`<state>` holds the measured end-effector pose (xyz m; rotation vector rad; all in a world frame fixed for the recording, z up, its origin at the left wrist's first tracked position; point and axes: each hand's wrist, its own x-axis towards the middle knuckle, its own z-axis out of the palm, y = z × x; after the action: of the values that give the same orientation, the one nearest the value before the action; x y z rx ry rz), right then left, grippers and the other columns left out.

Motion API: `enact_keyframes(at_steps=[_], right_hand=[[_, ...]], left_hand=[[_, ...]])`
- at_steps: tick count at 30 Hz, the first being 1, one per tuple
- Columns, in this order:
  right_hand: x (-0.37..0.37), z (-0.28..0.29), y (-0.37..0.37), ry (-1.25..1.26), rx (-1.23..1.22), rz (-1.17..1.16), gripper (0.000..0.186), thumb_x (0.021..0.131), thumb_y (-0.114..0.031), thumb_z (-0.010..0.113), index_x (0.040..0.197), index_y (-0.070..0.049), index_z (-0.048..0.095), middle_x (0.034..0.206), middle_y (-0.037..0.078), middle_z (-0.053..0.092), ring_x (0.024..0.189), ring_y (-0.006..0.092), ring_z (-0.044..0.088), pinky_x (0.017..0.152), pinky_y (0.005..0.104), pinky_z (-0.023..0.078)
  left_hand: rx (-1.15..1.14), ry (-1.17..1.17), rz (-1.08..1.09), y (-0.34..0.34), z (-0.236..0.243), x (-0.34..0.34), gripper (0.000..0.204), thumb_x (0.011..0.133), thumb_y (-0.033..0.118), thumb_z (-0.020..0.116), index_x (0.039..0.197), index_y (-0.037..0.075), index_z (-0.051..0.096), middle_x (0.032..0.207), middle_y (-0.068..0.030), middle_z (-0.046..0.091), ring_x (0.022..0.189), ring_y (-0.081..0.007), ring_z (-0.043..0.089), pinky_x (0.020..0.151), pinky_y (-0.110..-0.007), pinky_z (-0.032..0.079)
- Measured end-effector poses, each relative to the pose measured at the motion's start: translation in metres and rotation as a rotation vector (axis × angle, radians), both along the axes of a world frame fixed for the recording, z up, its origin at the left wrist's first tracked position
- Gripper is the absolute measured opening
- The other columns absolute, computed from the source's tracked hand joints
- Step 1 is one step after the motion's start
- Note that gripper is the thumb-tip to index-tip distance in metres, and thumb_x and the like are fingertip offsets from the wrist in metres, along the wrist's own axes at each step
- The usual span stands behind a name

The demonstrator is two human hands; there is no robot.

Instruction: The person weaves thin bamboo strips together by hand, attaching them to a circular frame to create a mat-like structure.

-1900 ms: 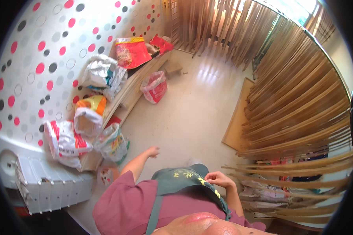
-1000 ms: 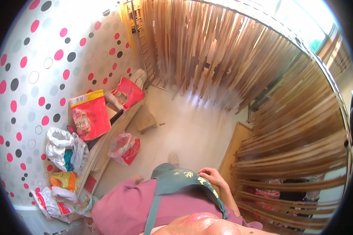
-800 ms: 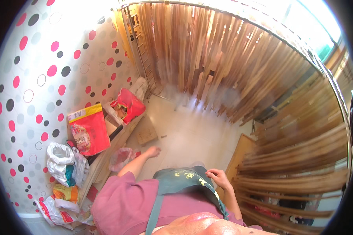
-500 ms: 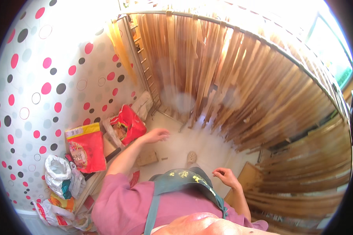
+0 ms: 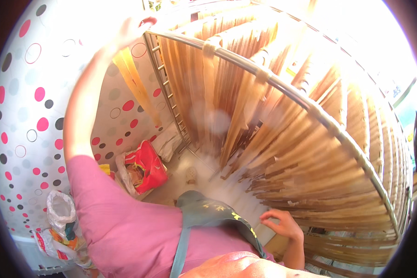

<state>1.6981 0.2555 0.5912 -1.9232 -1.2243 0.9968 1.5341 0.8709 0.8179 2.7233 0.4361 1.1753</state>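
You see a glossy metal rail (image 5: 238, 60) and matt strips (image 5: 190, 83) at upper right, your matt cloth apron (image 5: 213, 213) below centre, a shiny red plastic bag (image 5: 152, 169) left

Rack (image 5: 234, 59) of silver metal, densely hung with long tan-brown strips (image 5: 306, 180)
Its top rail runs from far left to near right; the strips dangle lengthwise, lower ends uneven. A yellow strip (image 5: 133, 74) hangs aslant at far left, just outside the ladder-like end frame.
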Motion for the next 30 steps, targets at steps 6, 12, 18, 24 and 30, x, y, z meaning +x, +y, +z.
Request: enact_keyframes(at_steps=[6, 12, 18, 24, 30], right_hand=[[-0.016, 0.08, 0.065, -0.167, 0.173, -0.016, 0.019, 0.078, 0.0, 0.076, 0.096, -0.003, 0.073, 0.09, 0.011, 0.074, 0.086, 0.0254, 0.072, 0.078, 0.0355, 0.056], [-0.023, 0.192, 0.184, -0.403, 0.277, 0.098, 0.024, 0.071, -0.001, 0.079, 0.092, 0.002, 0.068, 0.089, 0.015, 0.071, 0.081, 0.0306, 0.069, 0.071, 0.0406, 0.055], [-0.035, 0.292, 0.296, -0.583, 0.141, 0.154, 0.024, 0.071, 0.002, 0.077, 0.092, 0.003, 0.066, 0.085, 0.015, 0.069, 0.077, 0.0323, 0.067, 0.068, 0.0418, 0.054], [0.039, 0.335, 0.411, -0.882, -0.006, 0.338, 0.015, 0.08, -0.006, 0.076, 0.094, -0.004, 0.07, 0.088, 0.01, 0.072, 0.078, 0.0256, 0.069, 0.071, 0.0349, 0.053], [0.12, 0.316, 0.566, -0.961, 0.399, 0.026, 0.056, 0.094, -0.026, 0.073, 0.14, -0.003, 0.052, 0.126, 0.015, 0.063, 0.12, 0.0225, 0.06, 0.103, 0.0381, 0.048]], left_hand=[[0.234, 0.079, 0.017, 0.12, 0.035, 0.107, 0.017, 0.103, 0.013, 0.054, 0.105, 0.0, 0.065, 0.088, -0.0025, 0.066, 0.084, -0.0112, 0.06, 0.078, -0.029, 0.05], [0.207, 0.144, -0.11, 0.208, 0.047, 0.138, 0.016, 0.102, 0.013, 0.055, 0.108, 0.001, 0.064, 0.089, -0.0029, 0.066, 0.084, -0.0117, 0.061, 0.078, -0.029, 0.05], [0.181, 0.095, -0.311, 0.226, 0.074, 0.176, 0.016, 0.101, 0.013, 0.057, 0.111, 0.001, 0.062, 0.09, -0.0033, 0.066, 0.085, -0.0122, 0.061, 0.078, -0.029, 0.05], [0.14, 0.044, -0.349, 0.245, 0.08, 0.16, 0.017, 0.1, 0.013, 0.058, 0.113, 0.001, 0.061, 0.092, -0.0037, 0.066, 0.085, -0.0127, 0.061, 0.078, -0.03, 0.051], [0.12, 0.017, -0.402, 0.24, 0.093, 0.159, 0.02, 0.099, 0.012, 0.06, 0.116, 0.002, 0.059, 0.093, -0.004, 0.065, 0.086, -0.0133, 0.061, 0.079, -0.03, 0.051]])
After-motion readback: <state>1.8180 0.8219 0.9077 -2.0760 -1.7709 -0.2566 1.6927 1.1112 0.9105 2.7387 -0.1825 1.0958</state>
